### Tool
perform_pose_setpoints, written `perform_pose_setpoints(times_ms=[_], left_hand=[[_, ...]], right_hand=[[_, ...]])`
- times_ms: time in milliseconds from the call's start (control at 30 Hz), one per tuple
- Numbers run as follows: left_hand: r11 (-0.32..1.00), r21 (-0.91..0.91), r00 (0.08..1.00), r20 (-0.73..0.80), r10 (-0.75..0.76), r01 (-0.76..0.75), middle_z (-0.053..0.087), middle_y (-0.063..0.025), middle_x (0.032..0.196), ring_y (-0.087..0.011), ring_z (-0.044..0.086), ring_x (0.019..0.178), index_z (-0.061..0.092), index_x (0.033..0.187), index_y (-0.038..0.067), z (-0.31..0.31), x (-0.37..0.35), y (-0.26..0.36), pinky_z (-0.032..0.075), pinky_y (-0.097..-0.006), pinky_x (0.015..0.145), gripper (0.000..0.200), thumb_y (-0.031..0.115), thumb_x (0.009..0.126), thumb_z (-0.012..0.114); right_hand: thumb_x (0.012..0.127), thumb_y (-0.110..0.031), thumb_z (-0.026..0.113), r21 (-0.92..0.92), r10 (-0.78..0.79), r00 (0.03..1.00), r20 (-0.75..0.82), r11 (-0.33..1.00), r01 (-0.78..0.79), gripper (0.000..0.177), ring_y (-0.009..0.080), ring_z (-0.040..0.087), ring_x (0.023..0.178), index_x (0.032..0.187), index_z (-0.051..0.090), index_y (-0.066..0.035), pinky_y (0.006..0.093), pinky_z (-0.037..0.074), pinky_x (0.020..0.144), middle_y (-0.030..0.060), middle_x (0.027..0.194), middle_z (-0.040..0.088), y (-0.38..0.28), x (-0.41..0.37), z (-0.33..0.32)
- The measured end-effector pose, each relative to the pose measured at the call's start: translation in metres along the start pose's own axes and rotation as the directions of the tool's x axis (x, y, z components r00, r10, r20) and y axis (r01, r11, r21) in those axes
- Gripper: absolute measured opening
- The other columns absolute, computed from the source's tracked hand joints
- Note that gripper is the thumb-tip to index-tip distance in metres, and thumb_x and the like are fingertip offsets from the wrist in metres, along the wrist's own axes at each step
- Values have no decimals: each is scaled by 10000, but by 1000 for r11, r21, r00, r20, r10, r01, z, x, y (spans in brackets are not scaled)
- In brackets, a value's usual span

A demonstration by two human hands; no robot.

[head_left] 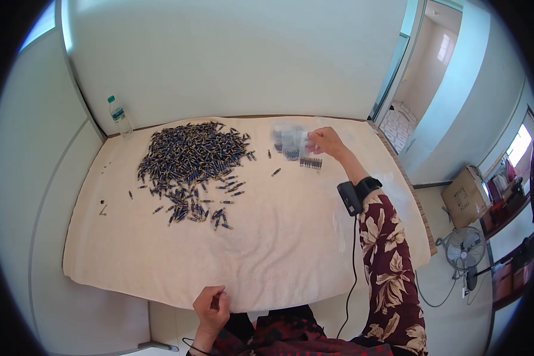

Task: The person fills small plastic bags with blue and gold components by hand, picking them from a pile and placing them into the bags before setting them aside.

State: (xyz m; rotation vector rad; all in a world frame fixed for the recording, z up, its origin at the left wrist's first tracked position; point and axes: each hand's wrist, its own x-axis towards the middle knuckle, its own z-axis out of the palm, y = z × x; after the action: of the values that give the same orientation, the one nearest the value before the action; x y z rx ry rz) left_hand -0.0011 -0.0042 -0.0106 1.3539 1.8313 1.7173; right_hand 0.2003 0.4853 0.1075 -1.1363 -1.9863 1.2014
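Note:
My right hand (326,143) pinches the top of a small clear plastic bag (308,152) at the back right of the table. A row of small dark-and-brass cylindrical parts lies in the bottom of that bag. Just left of it, more clear bags (291,141) with similar parts lie overlapping on the cloth. My left hand (212,308) rests at the table's front edge, its fingers curled and nothing visible in them. A large heap of the loose blue-and-brass cylindrical parts (190,154) covers the back left, and several are scattered toward the front.
A cream cloth (267,255) covers the table. A plastic bottle (119,116) stands at the back left corner. From the device on my right wrist (351,198) a cable hangs down. To the right on the floor are a fan (464,249) and a cardboard box (466,196).

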Motion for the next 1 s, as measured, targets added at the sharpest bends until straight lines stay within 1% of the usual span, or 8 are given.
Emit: perform_pose_setpoints(times_ms=[100,233,333,467,633,867,900,1000], left_hand=[[1000,26,1000,23,-9,9,570,-39,739,-66,527,595,600,899,-37,1,0,5,413,-189,528,110,-63,825,523],[998,70,1000,-24,6,-4,604,-82,732,-107,565,575,626,865,-5,2,3,8,433,-211,507,116,-47,767,580],[993,114,999,-32,24,-21,603,-81,735,-105,563,575,626,862,-8,5,4,13,428,-206,504,126,-53,757,572],[995,100,999,-42,-17,21,600,-79,732,-102,555,571,625,860,-7,6,3,14,419,-202,499,134,-54,750,565],[993,118,998,-63,3,4,598,-79,727,-100,546,561,625,851,-5,8,4,15,411,-203,494,132,-56,745,565],[988,150,998,-55,38,-29,603,-84,730,-110,552,561,622,828,-1,5,3,9,417,-216,494,113,-48,742,565],[989,144,998,-53,37,-29,603,-84,730,-110,552,561,622,828,-1,6,2,9,417,-216,494,113,-48,742,565],[985,168,998,-47,40,-31,603,-91,723,-125,556,559,622,826,1,4,3,8,423,-224,494,113,-47,739,567]], right_hand=[[938,-243,537,-49,22,999,43,999,-20,302,149,675,678,921,656,35,253,539,576,94,773,687,17,24,-6],[887,-228,593,-152,-51,995,-82,988,39,275,164,665,619,815,684,22,290,521,539,108,700,683,49,63,-10],[847,-236,615,-412,-283,943,-176,891,191,241,183,661,632,784,698,-18,319,514,597,100,689,682,64,83,-12],[826,-248,619,-385,-256,953,-159,905,179,229,199,655,650,768,706,-44,338,509,650,97,692,680,66,96,-15],[823,-216,626,-422,-284,956,-78,878,227,210,193,652,624,781,703,-25,328,510,622,103,671,672,70,97,-16],[813,-147,636,-135,-151,989,10,979,151,172,137,626,601,802,706,10,284,504,600,80,625,641,62,81,-45],[813,-147,636,-140,-148,989,8,979,148,172,137,626,601,802,706,10,284,504,600,80,625,641,63,80,-47],[814,-145,630,-395,-260,963,-71,894,213,179,135,621,596,787,696,18,291,499,590,87,642,651,67,82,-41]])
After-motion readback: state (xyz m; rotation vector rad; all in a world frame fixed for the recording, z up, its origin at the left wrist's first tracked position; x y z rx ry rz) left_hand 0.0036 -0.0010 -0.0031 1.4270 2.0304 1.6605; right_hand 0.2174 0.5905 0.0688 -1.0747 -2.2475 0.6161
